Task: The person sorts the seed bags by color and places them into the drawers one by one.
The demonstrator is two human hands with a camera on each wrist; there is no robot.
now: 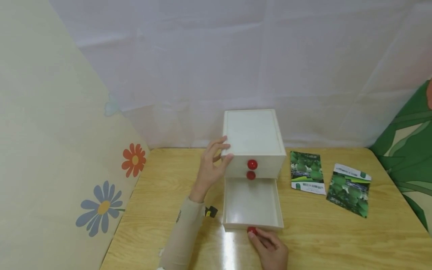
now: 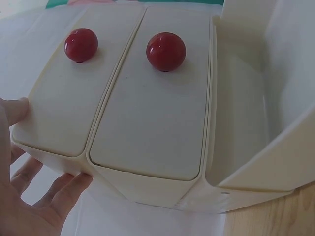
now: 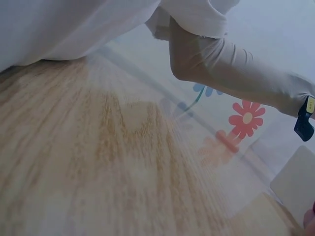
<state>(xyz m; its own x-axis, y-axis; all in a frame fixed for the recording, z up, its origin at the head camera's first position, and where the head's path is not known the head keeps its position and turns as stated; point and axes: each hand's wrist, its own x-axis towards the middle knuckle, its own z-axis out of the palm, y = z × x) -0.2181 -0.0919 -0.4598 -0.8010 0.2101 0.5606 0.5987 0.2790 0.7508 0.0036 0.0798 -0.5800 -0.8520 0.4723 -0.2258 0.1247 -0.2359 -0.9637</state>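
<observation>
A small white drawer cabinet (image 1: 254, 133) stands on the table, its lowest drawer (image 1: 251, 202) pulled far out and with nothing inside. Two red knobs mark the closed drawers above: the upper knob (image 2: 81, 45) and the middle knob (image 2: 166, 51). My left hand (image 1: 212, 165) rests on the cabinet's upper left edge, fingers spread and fingertips touching its side in the left wrist view. With thumb and fingers, my right hand (image 1: 270, 249) pinches the red knob (image 1: 252, 230) of the lowest drawer. Only a sliver of that hand shows at the right wrist view's edge.
Two green printed packets, one upright packet (image 1: 307, 172) and one slanted packet (image 1: 350, 190), lie right of the cabinet on the wooden table (image 1: 314, 228). A white cloth (image 1: 189, 75) hangs behind. A flower-patterned wall (image 1: 67, 150) borders the left.
</observation>
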